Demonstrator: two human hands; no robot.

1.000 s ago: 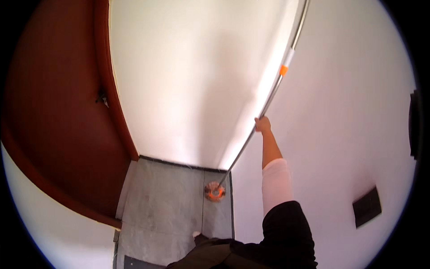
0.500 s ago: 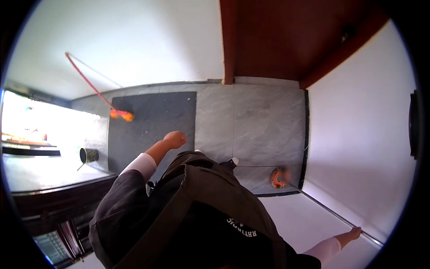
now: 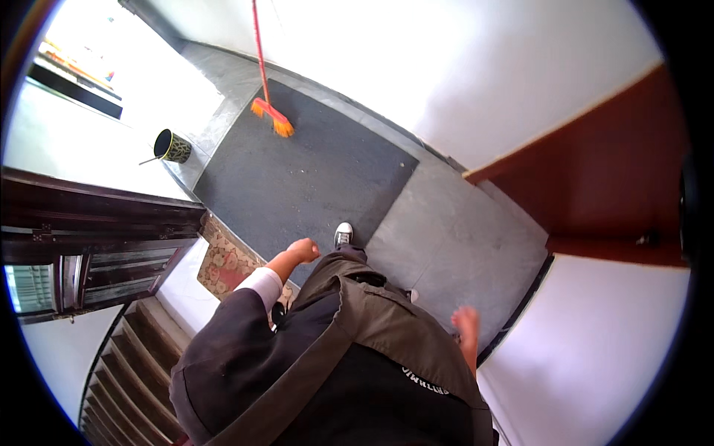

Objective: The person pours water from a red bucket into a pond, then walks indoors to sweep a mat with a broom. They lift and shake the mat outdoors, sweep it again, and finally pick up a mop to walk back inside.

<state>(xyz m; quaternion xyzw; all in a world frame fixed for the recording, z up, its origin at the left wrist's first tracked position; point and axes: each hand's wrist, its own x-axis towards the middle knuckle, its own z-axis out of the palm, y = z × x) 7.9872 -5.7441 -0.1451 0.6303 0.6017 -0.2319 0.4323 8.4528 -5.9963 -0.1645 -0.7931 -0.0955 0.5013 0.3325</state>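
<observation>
Mid-frame, left hand, fingers curled in, empty; lower right, blurred right hand, cannot tell its fingers; upper left, red-handled, orange-bristled broom on rectangular dark-grey mat

We see red and orange against grey.
Our eye goes to the broom, its handle red, its head pinkish red, its bristles orange, against a pale-flecked dark grey mat. We note faintly marbled, lighter grey tiles, black skirting and white walls that turn lilac at lower right. The door is reddish brown, the stairs a duller brown. We find a black bin with yellowish mottling, and a tan rug with a pinkish figured pattern. The apron is olive brown, the top black with white lettering, the sleeve pale pink.
</observation>
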